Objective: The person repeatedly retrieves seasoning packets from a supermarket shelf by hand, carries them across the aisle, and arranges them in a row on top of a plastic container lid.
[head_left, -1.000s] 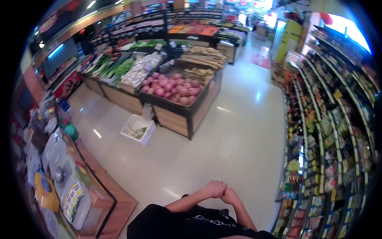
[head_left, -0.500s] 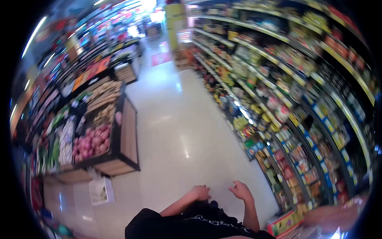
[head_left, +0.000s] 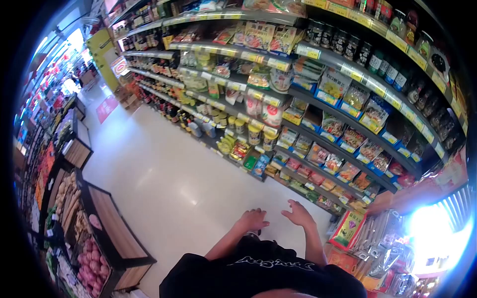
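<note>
My left hand point(head_left: 252, 219) is held out in front of my black shirt point(head_left: 263, 278), its fingers loosely bent and apart with nothing in them. To its right, my right hand point(head_left: 298, 213) is also raised and bare, thumb and fingers spread. A gap separates the two hands, and neither touches anything. Below them shows the pale floor point(head_left: 169, 198). Nearest to my right hand are the low shelves of bagged goods point(head_left: 318, 154). A red and green packet point(head_left: 348, 229) stands to the right of my right forearm.
Tall shelves of jars point(head_left: 338, 42) and packets curve along the right. Wood-sided produce bins point(head_left: 117, 218) stand on the left, one holding reddish-purple round produce point(head_left: 93, 265). A yellow pillar point(head_left: 103, 52) rises at the aisle's far end. Clear-wrapped packages point(head_left: 380, 248) are at lower right.
My view has turned right toward the shelves, so the produce bins have shifted to the left edge. Both hands remain raised before me, bare as before.
</note>
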The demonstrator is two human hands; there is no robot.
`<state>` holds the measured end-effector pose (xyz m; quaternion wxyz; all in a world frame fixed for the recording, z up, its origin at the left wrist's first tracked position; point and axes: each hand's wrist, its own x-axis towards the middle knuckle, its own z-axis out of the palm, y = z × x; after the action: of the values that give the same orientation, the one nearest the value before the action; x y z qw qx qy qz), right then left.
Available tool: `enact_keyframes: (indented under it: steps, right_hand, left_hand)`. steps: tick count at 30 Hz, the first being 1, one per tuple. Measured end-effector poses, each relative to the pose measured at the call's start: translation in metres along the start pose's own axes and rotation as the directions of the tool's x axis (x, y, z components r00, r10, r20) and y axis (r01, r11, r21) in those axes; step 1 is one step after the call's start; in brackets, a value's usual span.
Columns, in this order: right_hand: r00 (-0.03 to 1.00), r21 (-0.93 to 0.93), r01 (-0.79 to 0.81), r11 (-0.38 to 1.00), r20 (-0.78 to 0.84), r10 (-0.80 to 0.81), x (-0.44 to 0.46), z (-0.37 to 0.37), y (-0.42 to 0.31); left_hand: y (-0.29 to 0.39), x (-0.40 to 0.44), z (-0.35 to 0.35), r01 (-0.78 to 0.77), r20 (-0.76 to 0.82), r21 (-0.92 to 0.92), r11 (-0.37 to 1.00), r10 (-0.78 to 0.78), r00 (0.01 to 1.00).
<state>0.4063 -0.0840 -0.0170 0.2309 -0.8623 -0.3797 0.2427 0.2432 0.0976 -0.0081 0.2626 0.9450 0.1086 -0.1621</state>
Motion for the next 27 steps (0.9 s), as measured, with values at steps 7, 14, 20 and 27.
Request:
enact_keyframes:
  steps: [7,14,20,27]
  right_hand:
    - [0.979,-0.034,-0.038,0.999,-0.2,0.03,0.114,-0.082,-0.024]
    - [0.95,0.014,-0.045,0.999,-0.31,0.047,0.209,-0.126,-0.05]
    - [0.893,-0.071,-0.048,0.996,-0.45,0.011,0.269,-0.144,-0.032]
    - [0.747,-0.268,0.151,0.952,-0.6,-0.287,0.349,-0.174,0.005]
  left_hand:
    - [-0.033,0.101,-0.08,-0.039,-0.047,0.004,0.999,0.039,0.998]
    - [-0.053,0.185,-0.141,-0.143,-0.254,0.002,0.99,0.139,0.957]
    - [-0.038,0.263,-0.185,-0.301,-0.513,-0.047,0.952,0.236,0.825]
    - [-0.011,0.383,-0.206,-0.376,-0.728,0.026,0.926,0.275,0.628]
